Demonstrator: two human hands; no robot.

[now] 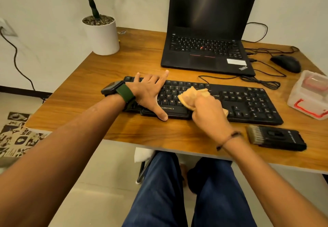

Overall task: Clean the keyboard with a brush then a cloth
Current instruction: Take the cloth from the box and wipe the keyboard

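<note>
- My left hand [150, 92] lies flat and spread on the left end of the keyboard [248, 102], thumb hooked over the near edge. I judge it's there to pin the board so wiping doesn't shove it.
- My right hand [209, 115] is closed around the bunched cloth [193, 95], pressing it onto the mid letter keys. The cloth sticks out at 11 o'clock from the fist.
- Brush [275, 138] lies flat on the surface [124, 60] at 4 o'clock from the keyboard, just beside its near right corner, bristles pointing left. Parked out of hand, so I judge the brush step is done and the cloth step is underway.
- Keyboard sits mid-surface, slightly skewed, its near edge close to the surface's near edge. Little room at 6 o'clock, so strokes should run sideways, not toward me.
- Right half and numpad are uncovered, so there's free room to sweep toward 3 o'clock.
- Laptop [207, 49] stands at 12 o'clock, close behind, with a cable [257, 81] looped between the two. A push away from me could snag it.
- Plastic box [310, 95] at 3 o'clock sits near the keyboard's right end. Mouse [285, 63] at 2 o'clock is further back.
- Plant pot [103, 35] at 10 o'clock is well apart. Bare wood on the left is the widest free zone.
</note>
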